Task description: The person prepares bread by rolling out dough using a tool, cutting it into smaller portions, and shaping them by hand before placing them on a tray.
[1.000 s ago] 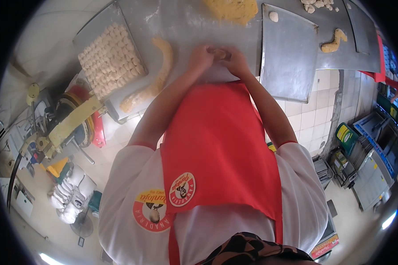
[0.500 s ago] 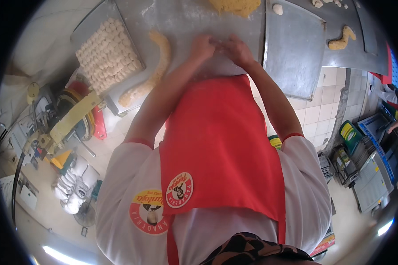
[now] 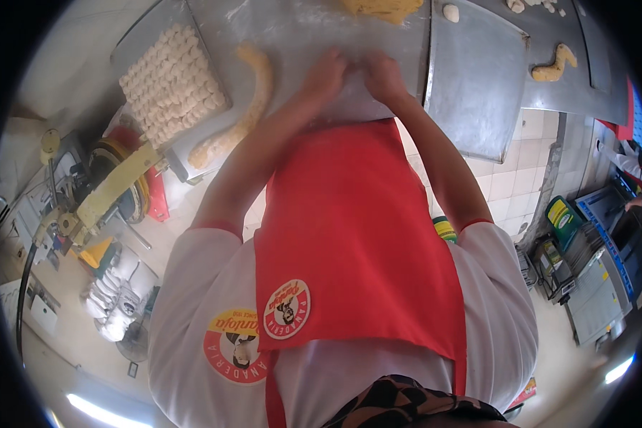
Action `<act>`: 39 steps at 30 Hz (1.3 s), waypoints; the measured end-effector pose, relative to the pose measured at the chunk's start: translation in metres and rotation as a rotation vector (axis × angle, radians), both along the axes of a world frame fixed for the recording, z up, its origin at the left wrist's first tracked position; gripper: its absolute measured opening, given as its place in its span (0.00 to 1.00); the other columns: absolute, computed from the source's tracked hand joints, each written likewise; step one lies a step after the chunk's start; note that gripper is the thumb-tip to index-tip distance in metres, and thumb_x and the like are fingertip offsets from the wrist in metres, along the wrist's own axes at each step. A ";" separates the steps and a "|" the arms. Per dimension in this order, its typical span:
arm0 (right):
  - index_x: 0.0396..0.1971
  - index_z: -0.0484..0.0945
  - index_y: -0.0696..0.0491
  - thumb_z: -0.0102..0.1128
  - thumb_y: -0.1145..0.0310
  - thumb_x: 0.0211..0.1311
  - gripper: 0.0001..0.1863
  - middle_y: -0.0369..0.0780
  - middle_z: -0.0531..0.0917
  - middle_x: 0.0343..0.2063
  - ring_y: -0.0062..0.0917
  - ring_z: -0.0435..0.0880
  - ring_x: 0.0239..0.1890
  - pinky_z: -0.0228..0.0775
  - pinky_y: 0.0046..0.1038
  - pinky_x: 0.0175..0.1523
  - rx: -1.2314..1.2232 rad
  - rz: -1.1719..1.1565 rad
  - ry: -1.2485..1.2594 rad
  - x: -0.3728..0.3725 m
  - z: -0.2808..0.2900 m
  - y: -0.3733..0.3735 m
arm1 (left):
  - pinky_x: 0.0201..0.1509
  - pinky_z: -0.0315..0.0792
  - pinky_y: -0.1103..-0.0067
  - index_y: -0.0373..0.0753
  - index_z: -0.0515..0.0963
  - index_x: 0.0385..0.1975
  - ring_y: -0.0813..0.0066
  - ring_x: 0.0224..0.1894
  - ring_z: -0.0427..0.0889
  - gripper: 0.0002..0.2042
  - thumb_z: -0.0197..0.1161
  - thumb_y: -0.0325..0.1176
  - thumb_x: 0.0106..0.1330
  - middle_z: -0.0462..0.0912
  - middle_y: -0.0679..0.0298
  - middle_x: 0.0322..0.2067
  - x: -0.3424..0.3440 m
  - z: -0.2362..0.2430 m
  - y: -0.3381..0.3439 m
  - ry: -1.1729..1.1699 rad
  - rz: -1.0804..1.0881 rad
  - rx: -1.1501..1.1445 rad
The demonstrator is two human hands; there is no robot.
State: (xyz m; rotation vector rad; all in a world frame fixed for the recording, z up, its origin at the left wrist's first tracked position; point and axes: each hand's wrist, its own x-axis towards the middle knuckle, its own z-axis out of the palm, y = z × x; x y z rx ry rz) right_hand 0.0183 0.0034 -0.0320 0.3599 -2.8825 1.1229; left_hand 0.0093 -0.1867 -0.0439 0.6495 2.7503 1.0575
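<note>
Head view: A baker's left hand [image 3: 328,73] and right hand [image 3: 383,75] nearly meet over the metal desk [image 3: 299,28], fingers curled; whether they grip anything cannot be told. A dough rope [image 3: 262,80] lies beside the left forearm [image 3: 264,135]. The step appears to be close two-handed handling, calling for steady fingers next. Blur obscures the fingertips; yellow dough [image 3: 386,8] is cut off above.

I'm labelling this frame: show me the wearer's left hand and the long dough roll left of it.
Left hand [image 3: 326,75], head view: back of the hand.
Long dough roll [image 3: 263,84], head view: its curved upper part.
</note>
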 end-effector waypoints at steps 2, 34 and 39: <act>0.40 0.87 0.56 0.68 0.73 0.56 0.11 0.48 0.87 0.37 0.44 0.87 0.43 0.80 0.40 0.48 -0.194 -0.092 -0.204 -0.002 0.010 0.001 | 0.46 0.76 0.59 0.39 0.84 0.42 0.45 0.43 0.81 0.10 0.68 0.29 0.61 0.77 0.51 0.39 -0.006 0.005 0.006 -0.065 -0.017 -0.010; 0.55 0.81 0.48 0.65 0.61 0.64 0.20 0.41 0.84 0.52 0.40 0.80 0.57 0.71 0.44 0.62 0.207 0.296 0.063 0.016 0.021 -0.003 | 0.61 0.74 0.75 0.33 0.73 0.59 0.66 0.58 0.83 0.18 0.50 0.19 0.71 0.85 0.56 0.54 0.056 -0.035 -0.012 -0.442 0.432 0.474; 0.46 0.82 0.47 0.72 0.65 0.54 0.18 0.40 0.82 0.42 0.40 0.81 0.49 0.73 0.45 0.52 0.099 0.062 0.037 0.040 0.025 -0.020 | 0.60 0.74 0.76 0.32 0.74 0.58 0.67 0.57 0.83 0.19 0.48 0.18 0.70 0.84 0.54 0.55 0.054 -0.027 -0.015 -0.487 0.360 0.470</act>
